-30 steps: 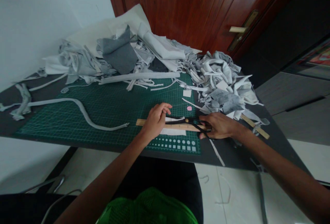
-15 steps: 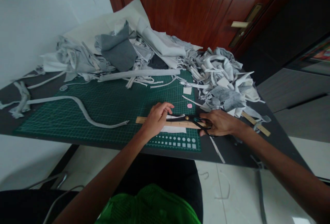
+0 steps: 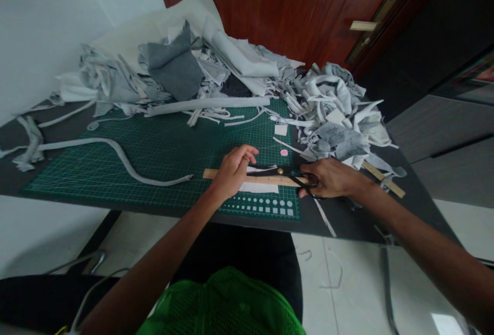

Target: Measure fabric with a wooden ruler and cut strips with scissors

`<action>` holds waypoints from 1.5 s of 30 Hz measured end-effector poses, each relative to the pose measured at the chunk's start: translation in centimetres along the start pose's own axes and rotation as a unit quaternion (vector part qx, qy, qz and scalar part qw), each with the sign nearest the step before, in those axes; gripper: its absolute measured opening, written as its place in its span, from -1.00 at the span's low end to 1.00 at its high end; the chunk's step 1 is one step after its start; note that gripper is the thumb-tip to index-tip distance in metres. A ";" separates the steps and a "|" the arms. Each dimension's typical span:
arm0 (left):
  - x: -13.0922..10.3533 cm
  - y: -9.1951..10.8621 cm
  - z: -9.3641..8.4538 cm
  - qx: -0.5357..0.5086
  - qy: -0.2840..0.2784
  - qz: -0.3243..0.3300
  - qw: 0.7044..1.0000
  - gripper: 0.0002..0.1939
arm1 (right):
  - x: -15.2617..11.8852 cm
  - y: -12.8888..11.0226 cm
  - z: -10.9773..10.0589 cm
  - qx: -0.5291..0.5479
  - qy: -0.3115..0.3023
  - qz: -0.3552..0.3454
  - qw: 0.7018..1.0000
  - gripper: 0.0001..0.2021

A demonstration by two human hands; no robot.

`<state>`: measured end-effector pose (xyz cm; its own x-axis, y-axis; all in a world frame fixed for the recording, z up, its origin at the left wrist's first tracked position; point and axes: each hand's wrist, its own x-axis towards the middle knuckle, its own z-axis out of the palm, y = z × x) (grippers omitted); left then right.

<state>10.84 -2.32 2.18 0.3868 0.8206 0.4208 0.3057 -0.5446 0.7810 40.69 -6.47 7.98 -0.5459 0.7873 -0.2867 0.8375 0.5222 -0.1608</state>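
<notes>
Near the front edge of the green cutting mat (image 3: 165,144), my left hand (image 3: 232,168) lies over a wooden ruler (image 3: 262,180), fingers bent and close together. A piece of white cloth (image 3: 258,188) shows on both sides of the ruler. My right hand (image 3: 328,176) is wrapped round the handles of black scissors (image 3: 281,171). Their blades point left along the ruler's far edge, towards my left fingers, with a narrow part of the cloth beside them. The blade tips are partly hidden by my left hand.
Grey and white cloth scraps (image 3: 332,108) are heaped along the back and right. A long pale cloth strip (image 3: 119,152) curves across the mat's left. A pink piece (image 3: 284,153) and a white square (image 3: 281,129) lie behind the scissors. Another wooden ruler (image 3: 384,178) lies at right.
The whole view has shifted slightly, so the table sits a little higher in the picture. Both hands, the scissors and the ruler keep nearly the same places.
</notes>
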 end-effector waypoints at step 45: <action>0.0 0.7 -0.5 -0.018 -0.004 -0.002 1.000 -0.61 | 0.5 1.0 0.2 0.088 0.000 -0.033 0.996 -0.56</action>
<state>10.61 -2.58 2.93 0.3930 0.8210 0.4142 0.2757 -0.5349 0.7987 41.24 -5.61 7.47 -0.5996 0.7532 -0.2704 0.7912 0.5072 -0.3417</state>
